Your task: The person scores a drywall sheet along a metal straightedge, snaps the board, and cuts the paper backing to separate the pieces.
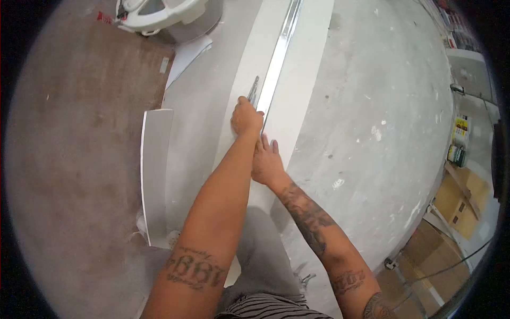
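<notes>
A long white board (pixel 303 80) runs away from me, with a shiny metal strip (pixel 275 69) lying lengthwise on it. My left hand (pixel 246 118) is closed around a slim grey metal tool (pixel 255 87), whose narrow end points away from me along the strip's left side. The left thumb reaches over toward the strip. What kind of tool it is, I cannot make out. Just nearer to me, my right hand (pixel 267 164) rests on the board by the strip's near end, fingers stretched forward. Part of it is hidden behind my left forearm.
A narrow pale offcut (pixel 156 175) stands left of the board. A white-topped container (pixel 164 16) is at the upper left, beside brown flooring (pixel 85 149). Grey, speckled surface (pixel 372 138) spreads to the right. Cans (pixel 456 155) and a wooden panel (pixel 462 202) are at far right.
</notes>
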A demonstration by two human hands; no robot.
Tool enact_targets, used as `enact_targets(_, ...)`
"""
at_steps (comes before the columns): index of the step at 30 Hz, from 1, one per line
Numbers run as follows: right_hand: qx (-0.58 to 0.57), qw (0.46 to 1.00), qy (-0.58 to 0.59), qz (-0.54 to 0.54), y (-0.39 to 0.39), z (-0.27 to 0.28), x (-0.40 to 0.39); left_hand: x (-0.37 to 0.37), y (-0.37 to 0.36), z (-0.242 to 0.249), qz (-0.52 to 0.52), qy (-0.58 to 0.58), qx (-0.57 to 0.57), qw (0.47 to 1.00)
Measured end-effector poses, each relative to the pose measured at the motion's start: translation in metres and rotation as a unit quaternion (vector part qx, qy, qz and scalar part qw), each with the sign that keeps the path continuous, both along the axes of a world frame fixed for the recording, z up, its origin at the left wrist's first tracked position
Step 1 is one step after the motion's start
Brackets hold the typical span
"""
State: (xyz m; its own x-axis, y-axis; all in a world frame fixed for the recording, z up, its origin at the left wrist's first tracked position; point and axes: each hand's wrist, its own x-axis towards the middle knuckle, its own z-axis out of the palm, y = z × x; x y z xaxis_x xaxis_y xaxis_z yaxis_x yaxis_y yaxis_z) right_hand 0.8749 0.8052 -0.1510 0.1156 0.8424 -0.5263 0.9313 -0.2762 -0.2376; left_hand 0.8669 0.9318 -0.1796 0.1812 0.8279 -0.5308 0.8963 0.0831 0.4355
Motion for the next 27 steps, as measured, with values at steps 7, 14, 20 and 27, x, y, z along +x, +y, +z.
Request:
enact_targets(7, 0.078, 0.985, -0.107, -0.113, 0.071, 0.021, 0.19, 0.006, 0.004, -0.001, 0.004, 0.03, -0.019, 0.999)
enact_targets(14, -0.083, 0.983, -0.027, -0.158, 0.143, -0.027, 0.203, 0.01, 0.005, 0.001, 0.002, 0.052, -0.042, 0.998)
enact_targets(20, -0.071, 0.982, 0.048, -0.169, 0.143, -0.03, 0.214, 0.021, 0.013, 0.003, 0.008, 0.046, -0.075, 0.996)
enact_targets(27, -0.038, 0.983, 0.071, -0.166, 0.138, -0.038, 0.22, 0.02, 0.01, -0.003, 0.005, 0.066, -0.08, 0.995)
